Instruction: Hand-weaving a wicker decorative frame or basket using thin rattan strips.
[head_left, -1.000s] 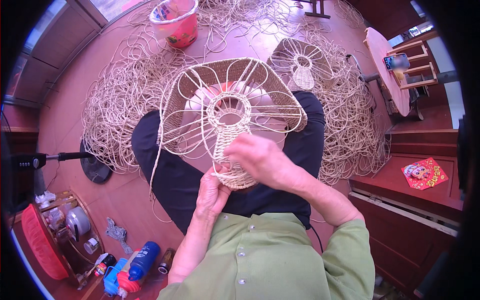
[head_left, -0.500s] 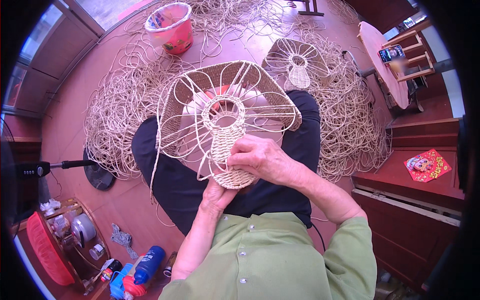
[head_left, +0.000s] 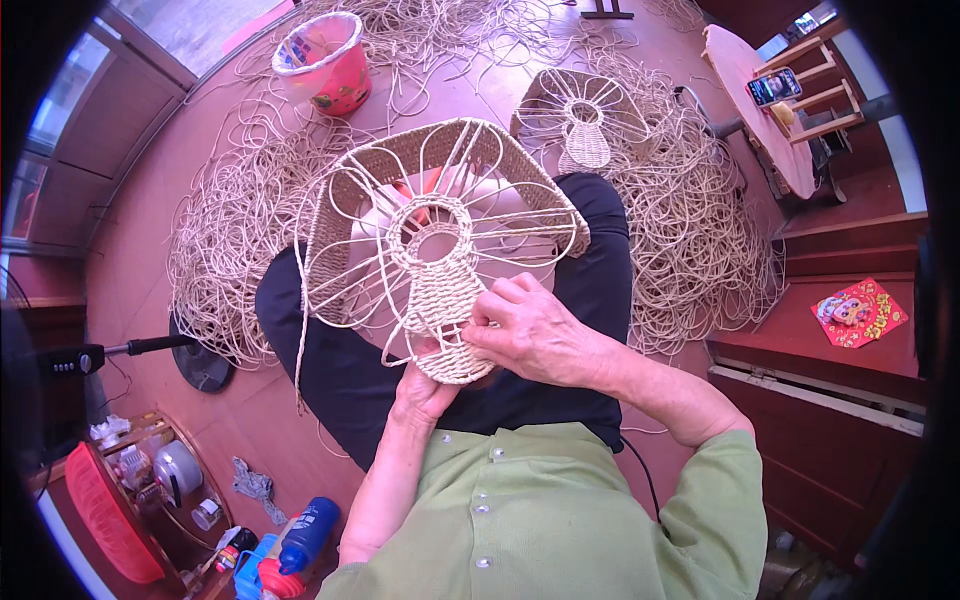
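One basket (head_left: 325,225) is held across the lap, between two knees (head_left: 600,215), with its open side facing up toward the person. One ring (head_left: 396,238) is seen at its middle, from which looped strands (head_left: 512,234) are spread to the wall; these are too many to be counted surely. One tongue (head_left: 438,290) is woven from the ring toward the person, and one gap is left in its weave near the lower end.

Two hands are seen at the tongue. Its lower end is held by the left hand (head_left: 425,393), closed partway, with its fingers mostly hidden behind the weave. The right hand (head_left: 525,330) is bent at the tongue's right edge, beside the gap, with thumb and fingertips drawn together; whether a strand is pinched there cannot be told. One loose loop (head_left: 390,338) is left standing at the tongue's left edge, and one long cord (head_left: 300,365) is hung from the basket's left side.

One second basket (head_left: 585,150) is set beyond the right knee. Two heaps of cord are piled on the floor, one at the left (head_left: 225,255), one at the right (head_left: 700,245). Beyond them, one bucket (head_left: 340,85), one table (head_left: 735,75) and one phone (head_left: 775,87) are seen; at the right, one red card (head_left: 858,313) is laid flat
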